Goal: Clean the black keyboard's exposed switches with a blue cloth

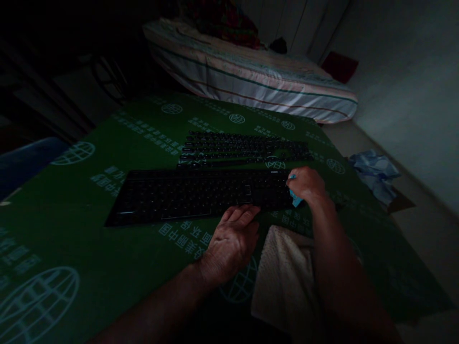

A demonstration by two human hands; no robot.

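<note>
A long black keyboard base (186, 196) lies flat across the middle of the table, its key positions apparently without caps. My left hand (234, 234) rests at its front edge, fingers stretched out flat and touching the rim. Over the keyboard's right end, my right hand (306, 182) is closed on a small light-blue cloth (295, 197), which pokes out below the fingers; most of it is hidden in the grip. Behind the base, loose black keycaps (229, 143) are laid out in several rows.
A beige towel (283, 277) lies at the near edge, partly under my right forearm. The table cover (136, 267) is green with white print. Beyond stands a bed (258, 81) with a striped sheet. Crumpled blue-white plastic (375, 167) sits to the right, off the table.
</note>
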